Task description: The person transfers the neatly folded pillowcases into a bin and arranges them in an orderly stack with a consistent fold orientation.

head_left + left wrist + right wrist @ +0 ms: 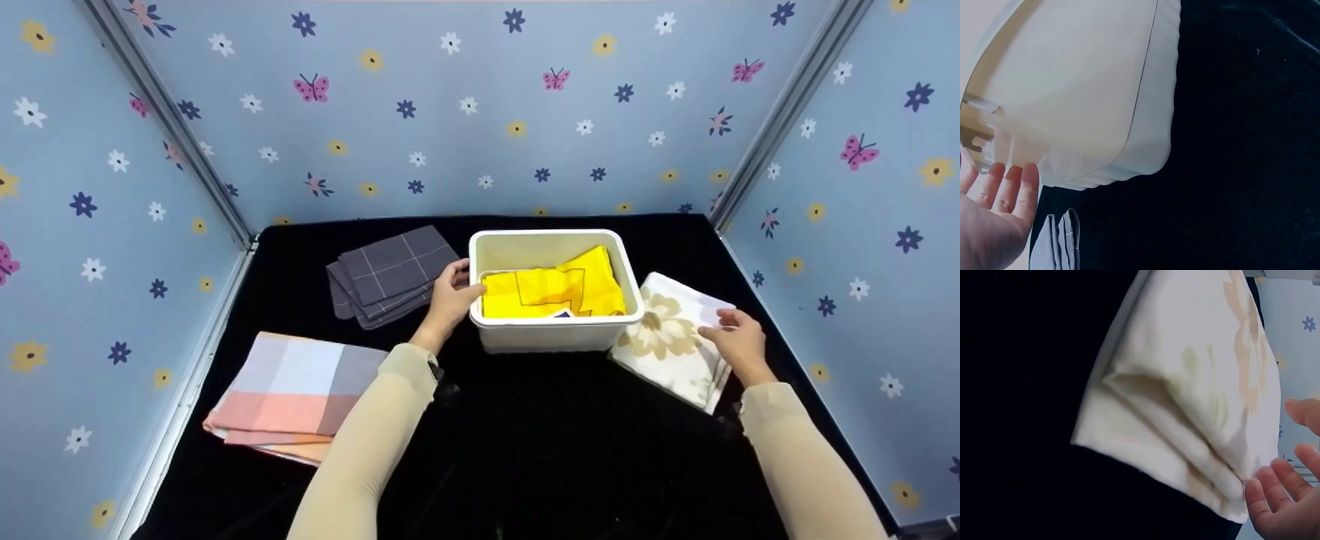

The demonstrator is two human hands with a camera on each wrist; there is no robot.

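Observation:
A white plastic storage bin [555, 337] stands in the middle of the black surface, with a folded yellow cloth [551, 289] inside. My left hand [452, 296] grips the bin's left rim, thumb over the edge and fingers against the outer wall. In the left wrist view, the fingertips of that hand [1002, 208] lie along the bin's end wall [1072, 84]. To the right of the bin lies a folded white cloth with a tan flower print [664, 334]. My right hand [739, 343] is at this cloth's right edge, thumb and fingers apart, fingertips right at its layers [1224, 489].
Behind my left hand lies a folded dark grey cloth with thin white lines [394, 266]. A folded plaid cloth [292, 386] in pink, grey and white lies at the front left, partly behind my left sleeve. Patterned blue walls [480, 135] enclose the black surface [540, 435].

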